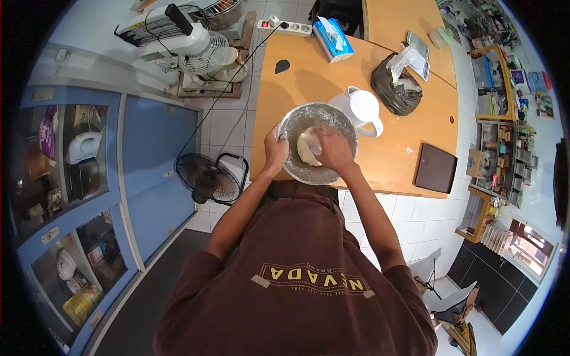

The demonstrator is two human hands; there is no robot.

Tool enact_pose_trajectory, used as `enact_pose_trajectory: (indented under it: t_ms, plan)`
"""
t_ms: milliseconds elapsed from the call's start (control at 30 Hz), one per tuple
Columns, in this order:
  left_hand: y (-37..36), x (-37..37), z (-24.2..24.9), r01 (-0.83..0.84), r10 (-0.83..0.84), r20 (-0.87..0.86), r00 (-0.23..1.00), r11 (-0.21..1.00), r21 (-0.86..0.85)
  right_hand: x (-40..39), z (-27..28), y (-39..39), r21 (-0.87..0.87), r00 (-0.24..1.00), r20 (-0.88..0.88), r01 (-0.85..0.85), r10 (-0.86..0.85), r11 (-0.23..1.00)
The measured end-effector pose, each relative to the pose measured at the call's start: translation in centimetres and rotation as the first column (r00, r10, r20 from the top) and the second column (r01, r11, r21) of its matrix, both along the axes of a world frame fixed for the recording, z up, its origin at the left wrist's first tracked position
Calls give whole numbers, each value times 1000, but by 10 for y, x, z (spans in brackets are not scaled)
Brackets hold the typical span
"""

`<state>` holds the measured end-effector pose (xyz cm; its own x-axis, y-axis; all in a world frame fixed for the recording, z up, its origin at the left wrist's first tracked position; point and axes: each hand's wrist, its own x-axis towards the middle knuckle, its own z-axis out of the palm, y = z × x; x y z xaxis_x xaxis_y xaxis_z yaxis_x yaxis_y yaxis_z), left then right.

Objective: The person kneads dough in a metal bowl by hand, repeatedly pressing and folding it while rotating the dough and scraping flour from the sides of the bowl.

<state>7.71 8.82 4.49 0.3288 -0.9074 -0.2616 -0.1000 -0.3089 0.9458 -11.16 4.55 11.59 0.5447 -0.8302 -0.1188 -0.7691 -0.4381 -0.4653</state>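
A metal mixing bowl (pixel 297 168) dusted with flour is at the front edge of the wooden table, close to my body. Inside it lies a pale lump of dough (pixel 307 148). My left hand (pixel 276 150) grips the bowl's left rim, fingers closed round it. With my right hand (pixel 332 149) I reach into the bowl from the right, fingers curled and pressed on the dough. Part of the dough is hidden under those fingers. Just behind the bowl stands a white pitcher (pixel 363 105) with its handle toward the right.
On the table (pixel 297 77) are a blue tissue pack (pixel 333 41), a black plastic bag (pixel 395 98), a digital scale (pixel 419 62) and a dark tray (pixel 436 168). A power strip (pixel 285 27) lies at the far edge. A black fan (pixel 208 178) stands on the floor at left.
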Motion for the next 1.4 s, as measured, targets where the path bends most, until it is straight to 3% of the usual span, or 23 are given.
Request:
enact_pose_trajectory:
  t_ms: [100, 200, 300, 400, 500, 600, 633, 733, 833, 933, 1067, 1167, 1267, 1367, 1400]
  plan:
    - [0, 4, -8, 23, -23, -2, 1000, 999, -40, 14, -45, 0, -252, 981, 146, -87, 127, 964]
    - [2, 2, -19, -6, 6, -25, 1000, 1000, -1, 28, -62, 3, -186, 989, -96, -125, 109, 975]
    - [5, -4, -19, -56, 56, 17, 998, 998, -6, 37, -75, -4, -318, 997, -82, -30, 4, 948]
    - [3, -1, -21, -35, 35, 14, 999, 999, -20, 43, -84, -13, -125, 987, -142, 54, -72, 991]
    - [4, 0, -22, -36, 35, -46, 998, 999, -25, 49, -85, -21, -152, 981, -74, 165, -178, 975]
    - [2, -1, -19, -35, 33, -75, 997, 999, -20, 58, -83, -34, -58, 913, -37, 403, -405, 913]
    - [1, 0, -18, -31, 30, -78, 997, 999, -17, 59, -86, -38, -101, 894, 1, 446, -448, 889]
    - [-4, 0, -5, -72, 76, -94, 993, 997, 38, 59, -87, -39, -51, 840, 28, 542, -541, 839]
    - [-1, 7, -7, 0, -3, -96, 995, 1000, -25, 47, -76, -36, 87, 797, 64, 595, -600, 799]
    - [3, 4, -8, -42, 34, -132, 991, 997, -60, 20, -48, -25, 69, 929, 40, 365, -369, 928]
    - [0, 5, -32, -14, 10, -99, 995, 999, -42, -8, -28, -14, 146, 977, -135, 187, -168, 971]
    - [-2, 3, -21, -10, 8, -100, 995, 1000, -15, -8, -25, 4, -60, 971, -56, 230, -233, 971]
    - [0, 1, -20, -39, 35, -90, 995, 998, -40, -15, -56, 9, -217, 987, 78, 154, -140, 964]
    - [0, 0, -16, -40, 38, -32, 999, 998, -57, -7, -61, 6, 9, 959, 76, 273, -273, 962]
    - [-1, 0, -13, -37, 35, -37, 999, 998, -56, 0, -62, 6, -4, 955, 54, 294, -293, 956]
